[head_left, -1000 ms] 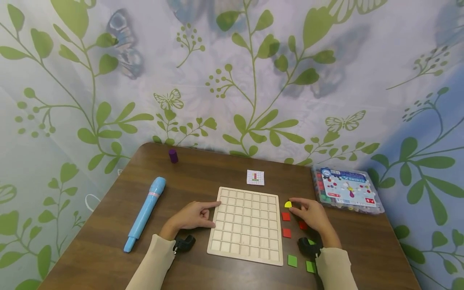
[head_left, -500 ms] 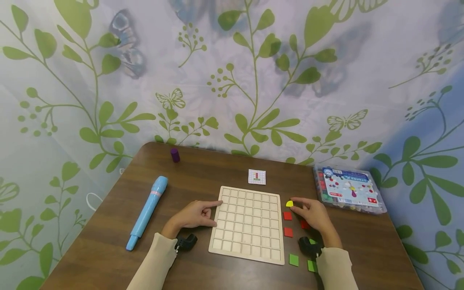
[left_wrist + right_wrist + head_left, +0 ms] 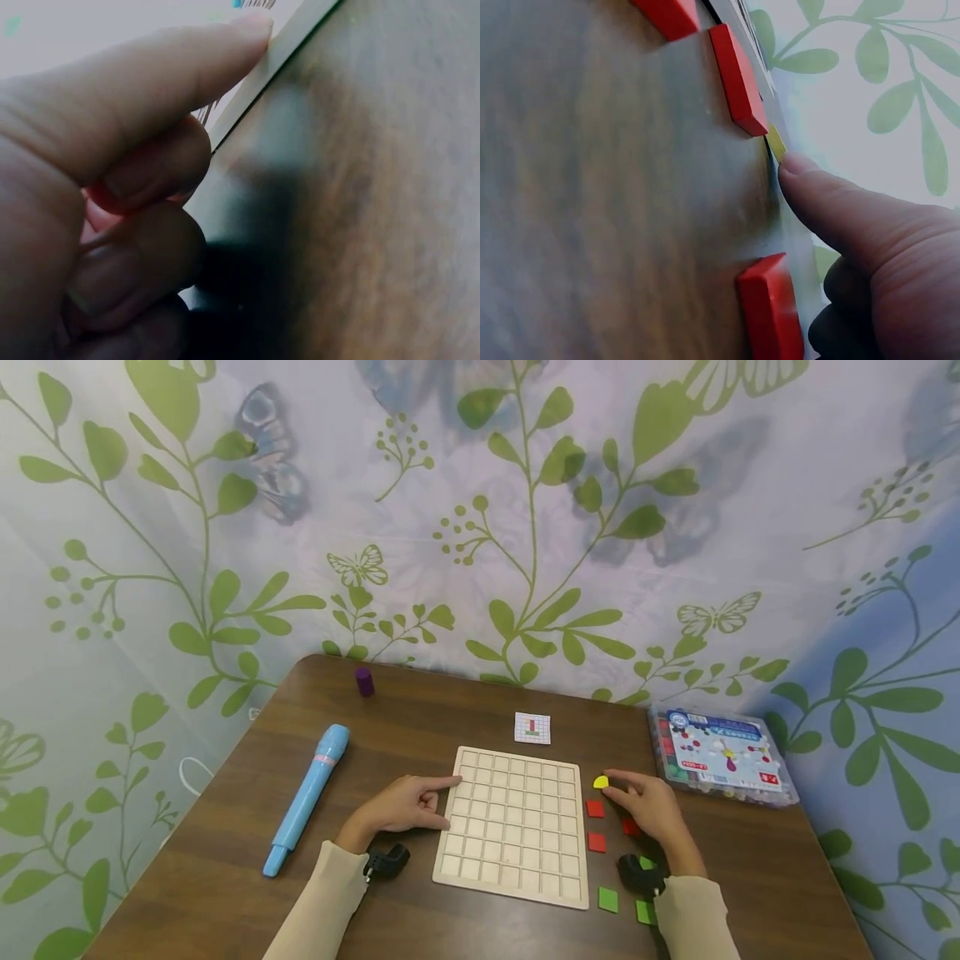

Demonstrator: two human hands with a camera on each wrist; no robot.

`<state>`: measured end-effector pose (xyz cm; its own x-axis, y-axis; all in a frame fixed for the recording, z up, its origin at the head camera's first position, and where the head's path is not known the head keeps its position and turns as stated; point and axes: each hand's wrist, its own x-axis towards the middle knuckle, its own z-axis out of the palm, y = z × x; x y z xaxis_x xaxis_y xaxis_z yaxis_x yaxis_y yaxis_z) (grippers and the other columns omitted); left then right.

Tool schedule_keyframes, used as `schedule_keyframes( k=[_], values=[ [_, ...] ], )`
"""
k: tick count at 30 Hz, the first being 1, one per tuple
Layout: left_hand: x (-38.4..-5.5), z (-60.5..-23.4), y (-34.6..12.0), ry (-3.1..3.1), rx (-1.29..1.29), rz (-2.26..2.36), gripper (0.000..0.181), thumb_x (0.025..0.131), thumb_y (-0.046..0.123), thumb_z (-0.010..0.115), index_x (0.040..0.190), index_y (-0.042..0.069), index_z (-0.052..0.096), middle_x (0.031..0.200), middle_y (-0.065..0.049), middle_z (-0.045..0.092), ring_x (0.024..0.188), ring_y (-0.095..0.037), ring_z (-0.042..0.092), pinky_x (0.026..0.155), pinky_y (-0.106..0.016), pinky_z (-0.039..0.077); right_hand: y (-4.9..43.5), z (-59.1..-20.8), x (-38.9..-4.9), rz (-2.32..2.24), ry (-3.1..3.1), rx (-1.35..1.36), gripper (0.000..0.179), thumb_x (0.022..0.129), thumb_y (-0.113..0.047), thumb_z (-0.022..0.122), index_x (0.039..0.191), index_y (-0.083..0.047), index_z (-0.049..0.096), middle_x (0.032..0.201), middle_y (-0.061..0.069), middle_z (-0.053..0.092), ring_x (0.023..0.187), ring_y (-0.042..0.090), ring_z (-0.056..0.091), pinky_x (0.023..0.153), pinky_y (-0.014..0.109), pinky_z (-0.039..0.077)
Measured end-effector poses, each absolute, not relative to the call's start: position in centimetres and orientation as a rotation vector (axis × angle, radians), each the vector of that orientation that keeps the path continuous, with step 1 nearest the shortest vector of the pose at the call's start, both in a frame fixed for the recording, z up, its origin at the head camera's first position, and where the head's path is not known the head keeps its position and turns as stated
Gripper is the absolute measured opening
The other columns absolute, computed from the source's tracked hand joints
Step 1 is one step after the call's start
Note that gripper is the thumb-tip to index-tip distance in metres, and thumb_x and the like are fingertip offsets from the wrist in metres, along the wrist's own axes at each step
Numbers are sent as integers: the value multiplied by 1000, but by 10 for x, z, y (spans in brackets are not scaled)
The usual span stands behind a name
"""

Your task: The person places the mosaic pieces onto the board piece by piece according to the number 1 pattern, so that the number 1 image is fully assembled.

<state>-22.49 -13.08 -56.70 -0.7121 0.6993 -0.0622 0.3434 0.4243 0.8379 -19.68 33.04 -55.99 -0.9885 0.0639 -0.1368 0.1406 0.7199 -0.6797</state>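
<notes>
A pale wooden grid board (image 3: 513,827) lies on the table in the head view. My left hand (image 3: 401,804) is at its left edge, with the outstretched index finger and thumb touching the rim and the other fingers curled in. Right of the board's upper corner, my right hand (image 3: 647,800) pinches a small yellow rounded tile (image 3: 601,782) between thumb and index finger. In the right wrist view, only a sliver of the yellow tile (image 3: 777,142) shows past the thumb. Close by lie red square tiles (image 3: 595,809) and green square tiles (image 3: 607,900), some partly hidden by the right hand and wrist camera.
A small card with a grid pattern (image 3: 532,727) lies behind the board. A clear plastic case (image 3: 723,756) stands at the back right. On the left are a blue microphone (image 3: 307,800) and a purple cylinder (image 3: 364,682). A patterned cloth (image 3: 480,527) hangs behind the table.
The head view has shifted slightly, so the whole scene sits a little further right. Both hands and the tiles keep their places.
</notes>
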Motion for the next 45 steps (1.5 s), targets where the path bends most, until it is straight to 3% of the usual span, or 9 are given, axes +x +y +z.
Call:
schedule_keyframes(
  k=[21, 34, 45],
  values=[
    [-224, -567, -129, 2304, 860, 1195, 75, 89, 31, 82, 154, 16, 48, 63, 13, 49, 56, -1, 40, 60, -22, 39, 341, -560, -202, -1191, 2864, 195, 46, 96, -39, 73, 131, -10, 70, 61, 1, 41, 56, 20, 42, 51, 31, 33],
    [-222, -562, -127, 2294, 864, 1205, 74, 89, 26, 82, 154, 14, 48, 61, 12, 45, 55, -2, 37, 60, -21, 38, 346, -557, -196, -1214, 2884, 381, 54, 96, -48, 70, 132, -8, 69, 70, 3, 41, 68, 21, 42, 58, 34, 34],
    [-223, -561, -129, 2299, 867, 1194, 74, 89, 27, 82, 154, 15, 48, 61, 12, 42, 55, -2, 35, 60, -22, 38, 325, -543, -192, -1324, 2900, 395, 55, 94, -50, 71, 133, -11, 69, 71, 4, 43, 67, 23, 44, 52, 31, 36]
  ],
)
